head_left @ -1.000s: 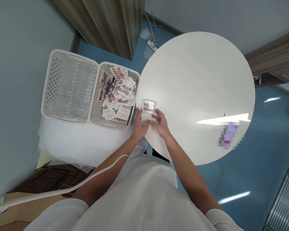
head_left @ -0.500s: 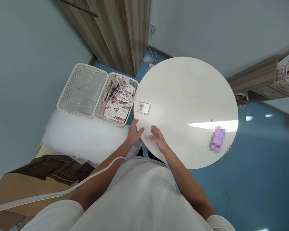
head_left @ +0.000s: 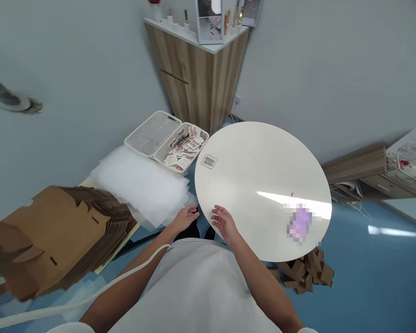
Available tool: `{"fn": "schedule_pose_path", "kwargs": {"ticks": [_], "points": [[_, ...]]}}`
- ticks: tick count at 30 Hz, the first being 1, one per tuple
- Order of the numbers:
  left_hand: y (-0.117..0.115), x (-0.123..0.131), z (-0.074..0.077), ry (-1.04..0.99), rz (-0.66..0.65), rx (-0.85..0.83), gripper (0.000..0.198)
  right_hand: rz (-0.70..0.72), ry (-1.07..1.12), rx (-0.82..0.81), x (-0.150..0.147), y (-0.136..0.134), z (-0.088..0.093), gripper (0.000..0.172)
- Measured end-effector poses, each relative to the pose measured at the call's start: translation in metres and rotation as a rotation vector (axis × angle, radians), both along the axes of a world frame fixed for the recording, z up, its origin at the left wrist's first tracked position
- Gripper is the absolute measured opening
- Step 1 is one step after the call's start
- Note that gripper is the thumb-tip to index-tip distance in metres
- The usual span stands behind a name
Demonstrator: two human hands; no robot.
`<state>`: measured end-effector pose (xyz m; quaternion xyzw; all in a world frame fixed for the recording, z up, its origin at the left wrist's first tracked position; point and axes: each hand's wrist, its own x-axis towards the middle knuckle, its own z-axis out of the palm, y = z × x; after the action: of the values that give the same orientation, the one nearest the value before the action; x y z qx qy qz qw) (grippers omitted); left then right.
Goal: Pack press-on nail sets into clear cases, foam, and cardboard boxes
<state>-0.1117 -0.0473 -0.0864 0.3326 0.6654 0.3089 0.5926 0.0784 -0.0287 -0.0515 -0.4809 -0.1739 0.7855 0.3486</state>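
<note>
Small clear case (head_left: 208, 161) still lying on left side of round white counter (head_left: 249, 171), left hand (head_left: 186, 218) and right hand (head_left: 225, 224) now farther back from it, fingers (head_left: 222, 211) loosely apart.

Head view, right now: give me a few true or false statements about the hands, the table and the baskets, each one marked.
1. The small case lies on the round table. True.
2. The left hand grips the small case. False: the left hand is apart from the small case.
3. The basket nearest the round table holds printed cards. True.
4. The purple item is inside a basket. False: the purple item lies on the round table.
</note>
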Motion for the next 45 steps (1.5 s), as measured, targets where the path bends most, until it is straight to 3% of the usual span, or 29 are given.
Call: {"fn": "schedule_pose_path", "kwargs": {"ticks": [5, 11, 17, 27, 33, 38, 45], "points": [[-0.039, -0.016, 0.011, 0.024, 0.044, -0.049, 0.059, 0.112, -0.077, -0.025, -0.018, 0.0, -0.001, 0.031], [-0.06, -0.051, 0.017, 0.165, 0.105, -0.026, 0.062, 0.265, -0.1, 0.061, -0.05, 0.006, 0.005, 0.03], [-0.082, -0.094, 0.016, 0.396, -0.112, 0.103, 0.059, 0.317, -0.133, 0.074, -0.096, 0.002, 0.002, 0.032], [-0.121, -0.151, 0.028, 0.404, -0.265, 0.206, 0.055, 0.437, -0.284, 0.128, -0.14, -0.043, -0.007, 0.039], [-0.098, -0.166, 0.041, 0.385, -0.281, 0.3, 0.054, 0.492, -0.378, 0.199, -0.16, -0.035, -0.004, 0.036], [-0.06, -0.164, 0.049, 0.345, -0.101, 0.277, 0.053, 0.421, -0.508, 0.264, -0.174, -0.007, -0.008, 0.042], [-0.013, -0.166, 0.022, 0.223, -0.005, 0.112, 0.058, 0.377, -0.59, 0.265, -0.193, 0.042, -0.038, 0.046]]}}
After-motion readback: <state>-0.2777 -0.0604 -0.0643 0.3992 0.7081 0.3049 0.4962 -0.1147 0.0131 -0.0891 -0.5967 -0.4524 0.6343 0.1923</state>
